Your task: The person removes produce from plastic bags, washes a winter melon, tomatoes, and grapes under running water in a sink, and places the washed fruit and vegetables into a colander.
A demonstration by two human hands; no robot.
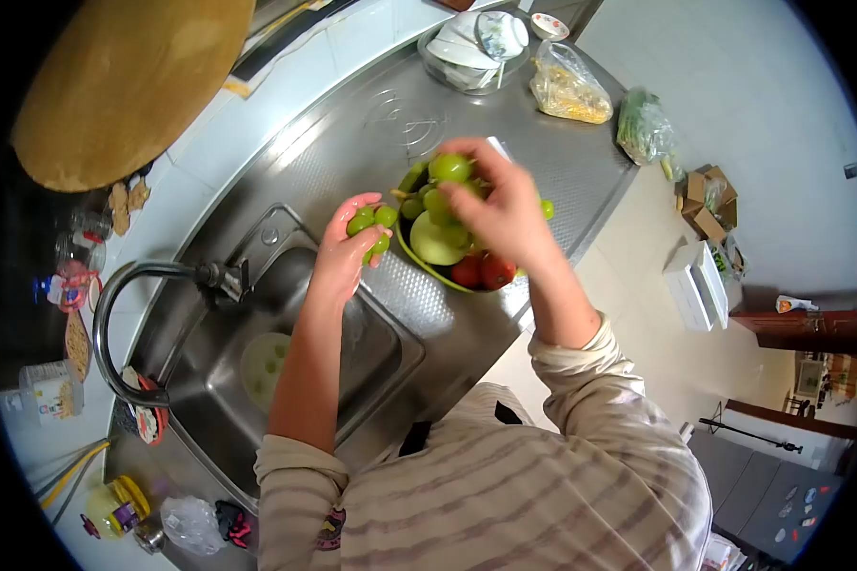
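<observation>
My left hand (345, 249) is closed around several green grapes (362, 223), between the sink and the bowl. My right hand (497, 205) is over the green bowl (411, 259), its thumb and fingers curled about a large green grape (450, 168); slight blur softens its fingertips. More grapes lie in the bowl beneath that hand, with a pale green round fruit (436, 240) and red fruits that look like tomatoes (496, 271). Part of the bowl is hidden behind my right hand. Down in the sink (352, 347), a pale round dish (254, 369) holds several green pieces, probably grapes.
A curved faucet (114, 319) arches over the sink. Along the back of the steel counter (348, 143) stand stacked dishes (467, 48) and a bag of yellow food (569, 86). A bag of greens (644, 128) lies at the far edge. Cardboard boxes (709, 202) sit on the floor.
</observation>
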